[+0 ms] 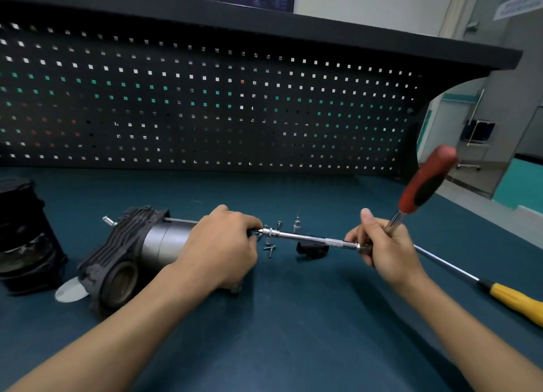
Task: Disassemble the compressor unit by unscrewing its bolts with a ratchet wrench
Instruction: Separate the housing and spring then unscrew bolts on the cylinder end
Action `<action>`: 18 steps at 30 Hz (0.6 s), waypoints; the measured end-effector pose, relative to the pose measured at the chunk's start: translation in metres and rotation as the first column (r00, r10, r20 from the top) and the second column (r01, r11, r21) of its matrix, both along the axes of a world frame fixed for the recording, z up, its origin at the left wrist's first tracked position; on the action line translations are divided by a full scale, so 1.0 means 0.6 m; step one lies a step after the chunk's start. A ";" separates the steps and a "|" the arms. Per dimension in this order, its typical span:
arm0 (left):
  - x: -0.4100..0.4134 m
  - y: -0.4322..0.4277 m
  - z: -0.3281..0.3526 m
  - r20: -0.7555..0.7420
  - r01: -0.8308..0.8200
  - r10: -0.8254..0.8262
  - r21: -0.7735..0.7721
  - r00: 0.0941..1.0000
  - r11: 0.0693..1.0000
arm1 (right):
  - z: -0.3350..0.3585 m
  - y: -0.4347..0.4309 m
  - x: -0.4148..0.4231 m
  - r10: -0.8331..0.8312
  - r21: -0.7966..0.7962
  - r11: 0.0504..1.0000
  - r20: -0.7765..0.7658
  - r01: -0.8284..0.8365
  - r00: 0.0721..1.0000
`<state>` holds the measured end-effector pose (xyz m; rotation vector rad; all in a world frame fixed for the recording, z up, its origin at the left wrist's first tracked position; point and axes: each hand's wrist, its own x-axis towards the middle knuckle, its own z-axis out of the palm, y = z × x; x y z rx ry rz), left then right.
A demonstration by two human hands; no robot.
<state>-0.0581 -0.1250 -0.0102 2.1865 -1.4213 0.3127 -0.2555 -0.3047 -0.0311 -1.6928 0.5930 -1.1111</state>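
Ratchet wrench (426, 180) handle red with black, screwdriver (512, 299) handle yellow, bench mat (293, 333) teal (pegboard (205, 104) black, square-holed).

The left hand (223, 244) hides where the extension bar (305, 238) meets the compressor unit (132, 253). The right hand (385, 244) covers the head of the ratchet wrench (426, 180). The handle of the yellow screwdriver (511, 299) is cut off at the right.

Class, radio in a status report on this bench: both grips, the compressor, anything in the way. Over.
Left grip pinches extension bar at compressor unit. Right grip holds ratchet wrench. Loose screws under bar.
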 end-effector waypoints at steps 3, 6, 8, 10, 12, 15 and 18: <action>-0.005 -0.001 -0.001 0.001 -0.011 0.011 -0.022 1.000 1.000 | 0.010 0.001 0.000 -0.055 0.162 0.985 -0.051 0.063 0.997; -0.007 -0.001 -0.001 -0.014 -0.024 0.023 -0.037 1.000 0.999 | 0.016 0.001 -0.001 -0.060 0.366 0.925 -0.126 0.103 0.990; -0.008 0.000 -0.001 -0.021 -0.031 0.030 -0.040 0.999 0.999 | 0.022 0.001 -0.004 0.012 0.521 0.852 -0.126 0.056 0.992; -0.009 0.000 -0.001 -0.028 -0.034 0.033 -0.042 0.999 0.999 | 0.030 -0.002 -0.011 0.083 0.643 0.766 -0.067 -0.021 0.994; -0.010 0.000 0.000 -0.029 -0.036 0.034 -0.041 0.999 0.999 | 0.037 -0.006 -0.017 0.131 0.729 0.680 -0.019 -0.076 0.991; -0.010 0.001 0.000 -0.035 -0.038 0.036 -0.045 0.999 0.998 | 0.032 -0.008 -0.015 0.171 0.802 0.590 -0.007 -0.097 0.985; -0.010 0.001 -0.002 -0.025 -0.035 0.034 -0.055 0.999 0.998 | 0.013 -0.010 -0.013 0.161 0.645 0.763 -0.143 -0.031 0.977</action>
